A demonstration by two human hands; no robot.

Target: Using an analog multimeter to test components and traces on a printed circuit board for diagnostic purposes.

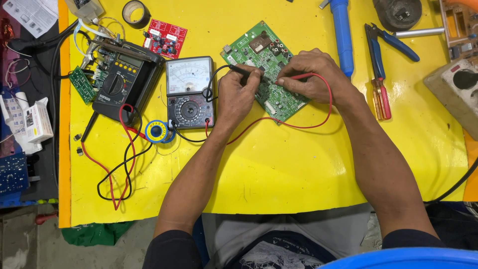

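Note:
A green circuit board point(259, 55) lies tilted on the yellow table top point(279, 164). My left hand point(238, 94) grips a black test probe point(238, 69) whose tip rests on the board. My right hand point(313, 74) pinches a red test probe point(298, 77), its tip also down on the board. Both leads, a red wire point(294, 125) and a black wire point(214, 79), run to an analog meter point(189, 92) with a needle dial, just left of my left hand.
A black digital meter point(122, 82) with red and black leads sits far left, beside a small red board point(165, 38) and a solder spool point(157, 131). A tape roll point(135, 12), blue-handled tool point(342, 35), pliers point(381, 47), red screwdriver point(382, 99) and grey power strip point(455, 92) lie around.

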